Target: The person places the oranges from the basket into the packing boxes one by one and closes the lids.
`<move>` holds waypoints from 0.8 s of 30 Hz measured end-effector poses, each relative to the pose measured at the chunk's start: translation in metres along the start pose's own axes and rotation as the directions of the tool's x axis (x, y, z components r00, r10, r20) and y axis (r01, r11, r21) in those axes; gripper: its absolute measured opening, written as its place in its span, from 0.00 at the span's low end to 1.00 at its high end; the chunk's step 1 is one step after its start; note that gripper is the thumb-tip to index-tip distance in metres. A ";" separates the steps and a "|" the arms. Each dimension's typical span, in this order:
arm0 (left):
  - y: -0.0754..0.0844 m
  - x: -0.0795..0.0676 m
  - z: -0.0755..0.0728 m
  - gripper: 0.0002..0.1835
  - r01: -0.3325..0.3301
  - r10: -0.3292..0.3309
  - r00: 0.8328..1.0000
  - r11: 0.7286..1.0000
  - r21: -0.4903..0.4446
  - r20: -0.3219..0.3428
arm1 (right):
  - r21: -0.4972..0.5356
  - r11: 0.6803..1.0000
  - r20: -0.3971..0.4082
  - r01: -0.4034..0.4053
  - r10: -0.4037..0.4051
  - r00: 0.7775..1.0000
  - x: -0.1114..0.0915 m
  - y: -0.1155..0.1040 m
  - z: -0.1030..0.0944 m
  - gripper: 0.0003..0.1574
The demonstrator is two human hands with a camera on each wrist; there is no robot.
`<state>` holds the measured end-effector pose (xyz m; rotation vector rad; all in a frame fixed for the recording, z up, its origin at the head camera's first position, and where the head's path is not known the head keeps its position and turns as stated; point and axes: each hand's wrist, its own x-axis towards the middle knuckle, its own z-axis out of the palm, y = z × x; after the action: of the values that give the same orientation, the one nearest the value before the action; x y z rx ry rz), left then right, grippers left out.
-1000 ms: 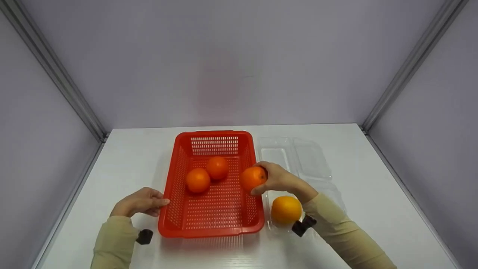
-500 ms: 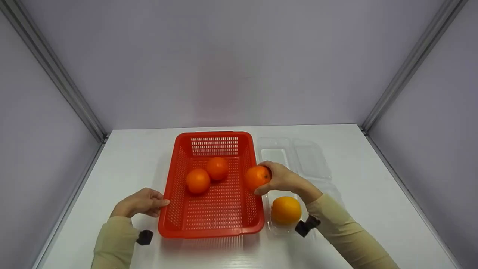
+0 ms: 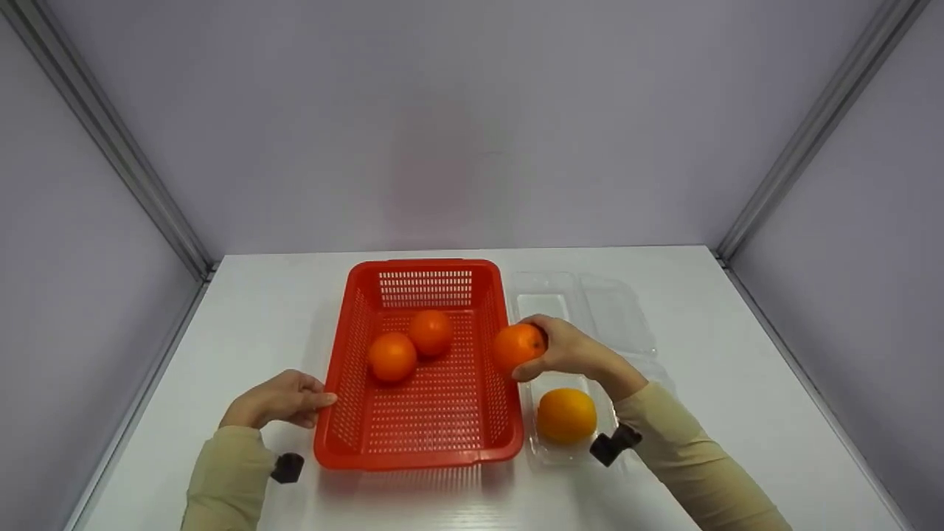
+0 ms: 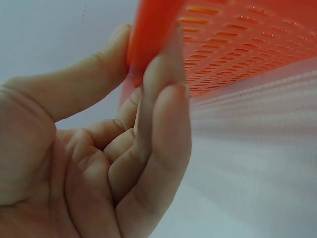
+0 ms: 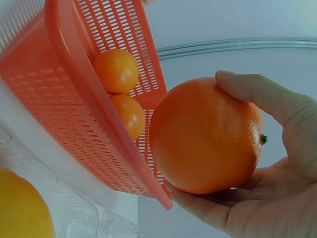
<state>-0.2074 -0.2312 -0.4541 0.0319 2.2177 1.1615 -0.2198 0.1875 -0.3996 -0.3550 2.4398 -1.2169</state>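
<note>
My left hand (image 3: 284,399) pinches the left rim of a red plastic basket (image 3: 424,461); in the left wrist view the thumb lies on one side of the rim (image 4: 151,34) and the fingers on the other. Over the basket's right edge, my right hand (image 3: 564,349) grips an orange (image 3: 516,346), thumb and fingers curled round it. The right wrist view shows that orange (image 5: 203,136) with a small green stem end. Two more oranges, one nearer (image 3: 392,357) and one farther (image 3: 431,332), lie side by side in the basket.
Right of the basket, a yellower orange (image 3: 566,416) sits in a clear plastic container (image 3: 549,457). Behind it lies another clear container (image 3: 542,284) with its lid (image 3: 616,313) folded open. Walls enclose the white table (image 3: 737,413) at the back and sides.
My right hand has moved a little to the right with the orange, from inside the basket's right side to over its rim. The left hand stays on the rim.
</note>
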 end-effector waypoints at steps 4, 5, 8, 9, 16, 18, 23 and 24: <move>0.000 0.000 0.000 0.17 -0.001 0.001 1.000 1.000 -0.003 0.002 | 0.000 1.000 -0.006 -0.007 0.007 1.000 -0.001 0.002 -0.003 0.43; 0.001 0.000 0.000 0.17 -0.002 0.002 1.000 1.000 -0.004 0.003 | -0.001 1.000 -0.007 -0.009 0.009 1.000 -0.001 0.002 -0.004 0.43; 0.001 -0.001 0.000 0.17 -0.005 0.005 1.000 1.000 0.000 0.005 | -0.005 1.000 -0.017 -0.015 0.015 1.000 -0.001 0.004 -0.005 0.43; 0.001 -0.001 0.000 0.17 -0.006 0.006 1.000 1.000 0.001 0.006 | -0.005 1.000 -0.019 -0.018 0.018 1.000 -0.001 0.004 -0.006 0.43; 0.001 0.000 0.000 0.19 -0.002 0.002 1.000 1.000 -0.005 0.011 | -0.003 0.999 -0.015 -0.035 0.035 0.999 -0.003 0.008 -0.009 0.44; 0.000 0.000 -0.001 0.19 -0.001 0.001 1.000 1.000 -0.011 0.012 | 0.001 0.999 -0.016 -0.033 0.034 0.999 -0.004 0.008 -0.010 0.45; -0.001 0.001 -0.001 0.19 0.002 -0.002 1.000 1.000 -0.008 0.008 | 0.008 1.000 -0.019 -0.020 0.020 1.000 -0.005 0.011 -0.013 0.44; -0.001 0.001 -0.001 0.19 0.004 -0.004 1.000 1.000 -0.007 0.007 | 0.008 1.000 -0.019 -0.020 0.020 1.000 -0.005 0.012 -0.013 0.44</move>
<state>-0.2083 -0.2317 -0.4548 0.0290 2.2065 1.1653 -0.2220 0.2057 -0.4006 -0.3169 2.4482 -1.2271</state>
